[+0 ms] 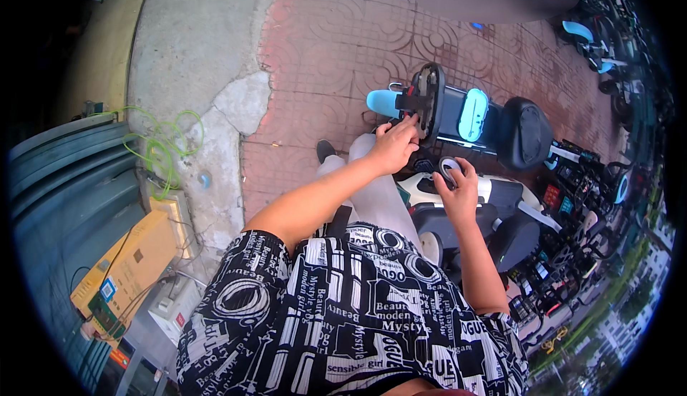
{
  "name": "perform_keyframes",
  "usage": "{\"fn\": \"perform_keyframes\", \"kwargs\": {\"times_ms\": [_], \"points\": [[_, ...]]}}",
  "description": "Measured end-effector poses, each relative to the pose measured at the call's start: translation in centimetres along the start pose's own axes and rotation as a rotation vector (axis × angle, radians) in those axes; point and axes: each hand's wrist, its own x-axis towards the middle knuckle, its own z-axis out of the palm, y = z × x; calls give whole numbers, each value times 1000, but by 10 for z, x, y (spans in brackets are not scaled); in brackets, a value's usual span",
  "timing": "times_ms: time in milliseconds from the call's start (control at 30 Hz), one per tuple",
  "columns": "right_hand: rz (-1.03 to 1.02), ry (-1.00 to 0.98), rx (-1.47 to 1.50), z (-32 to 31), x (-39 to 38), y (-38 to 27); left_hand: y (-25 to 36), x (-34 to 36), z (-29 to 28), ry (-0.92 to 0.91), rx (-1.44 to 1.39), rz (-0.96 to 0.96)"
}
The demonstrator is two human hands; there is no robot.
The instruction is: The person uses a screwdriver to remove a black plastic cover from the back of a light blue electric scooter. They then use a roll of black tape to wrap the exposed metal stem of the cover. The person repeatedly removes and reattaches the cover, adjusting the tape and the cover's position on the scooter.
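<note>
My left hand (395,147) reaches to the end of a black and light-blue electric scooter (451,125). Its fingers are bent together against a dark part beside a rounded black-rimmed piece (430,99); what they pinch is hidden. Close by, a light-blue fender (383,102) sticks out to the left. In my right hand (461,194) is a roll of tape (448,168), gripped between thumb and fingers. The scooter also has a light-blue oval panel (473,115) and a black padded seat or box (524,133).
A white and black scooter (494,190) stands just below my right hand. Many parked bikes (572,181) line the right side. At left are a tangled green hose or cord (163,149), a yellow box (129,264) with wires, and grey metal slats (64,153). Red-brown paving (322,45) meets grey concrete.
</note>
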Motion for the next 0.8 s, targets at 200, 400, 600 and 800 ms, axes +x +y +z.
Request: {"fn": "perform_keyframes", "kwargs": {"times_ms": [200,400,600,800], "points": [[-68,-3,-43,-12,3,-8,-14,-3,-8,-41,-199,-32],[-142,8,-77,-13,-2,-6,-29,-8,0,-21,-235,38],[-110,13,-68,-20,-6,-7,-20,-8,-2,-17,-226,31],[-173,36,-123,-20,2,-7,-22,-7,-1,45,-200,-7]]}}
